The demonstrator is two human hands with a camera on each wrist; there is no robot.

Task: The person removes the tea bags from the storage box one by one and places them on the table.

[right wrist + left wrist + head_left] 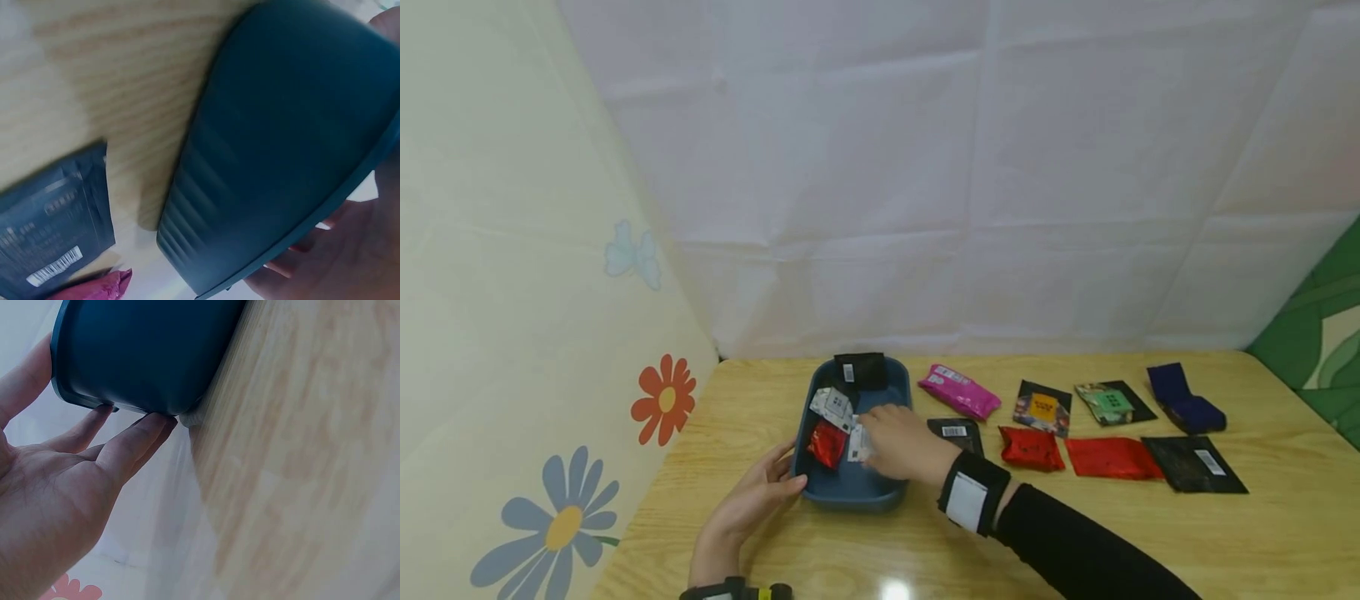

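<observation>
My right grip (897, 437) reaches over the right rim of the blue bin (854, 500), fingertips down inside it; I cannot tell whether they pinch anything. My left grip (760, 492) lies against the bin's outside at the near left corner, fingers extended and touching its wall. Inside the bin, a red packet (827, 443) and a silvery packet (832, 408) lie along the left, with a black packet (861, 375) at the far end. Right of the bin come a pink packet (960, 392) and a barcoded packet (957, 432), then others farther off on the bench (865, 550). The white packet (856, 446) sits mid-bin, right at my right fingertips. My right grip partly hides it, and my wrist overlaps the barcoded packet; the right wrist view shows mostly bin wall.
</observation>
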